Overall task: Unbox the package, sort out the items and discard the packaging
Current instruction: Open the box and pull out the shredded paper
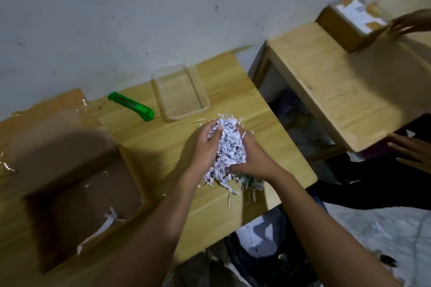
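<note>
A bundle of white shredded paper filler is pressed between my two hands above the wooden table. My left hand cups its left side and my right hand grips its right side. Something greenish peeks out beneath my right hand; I cannot tell what it is. Loose strips trail onto the table under the bundle. The opened cardboard box stands at the left with its flaps spread, and only a few paper strips lie inside it.
A green utility knife and a clear plastic tray lie at the back of the table near the wall. On a second wooden table at the right, another person's hands touch a taped cardboard box. Clutter lies on the floor below.
</note>
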